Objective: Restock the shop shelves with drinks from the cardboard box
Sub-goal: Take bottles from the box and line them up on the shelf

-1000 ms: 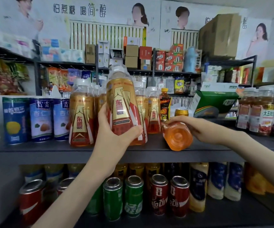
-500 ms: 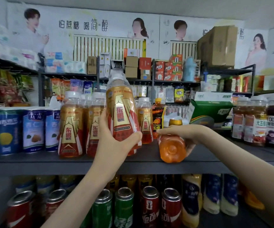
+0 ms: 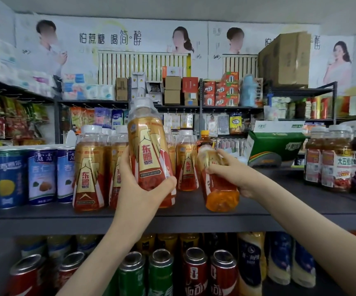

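Drinks in hand: two clear plastic bottles with gold-and-red wrap labels, both at the upper shelf. Head view. First, left-hand bottle (image 3: 149,150): held by the left hand (image 3: 138,189), fingers and thumb wrapped round its lower half; upright, white cap on, raised in front of the shelved row; little altered over the last second. Second, right-hand bottle (image 3: 218,182): held by the right hand (image 3: 234,176), fingers curled over its labelled upper body. Change noted: a second ago it lay level with its base toward the camera; it is now tipped near upright, neck leaning left and away, base down at the dark grey metal shelf (image 3: 44,218), just right of the row. Whether the base touches the board cannot be told. Judgement: the second bottle is almost placed, and the first looks next, with bare board to the right. Contents: both hold amber-orange liquid. Same shelf: row of matching bottles (image 3: 88,171), full; blue-and-white printed cans (image 3: 42,176) at left; small dark bottle with orange cap (image 3: 203,138) behind; green-and-white carton (image 3: 275,144), contents unseen; lidded glass jars (image 3: 335,159) at right, brown and dark fillings. Lower shelf: red cans (image 3: 194,272) and green cans (image 3: 160,272), tops sealed. Supply cardboard box: not in view by the hands.
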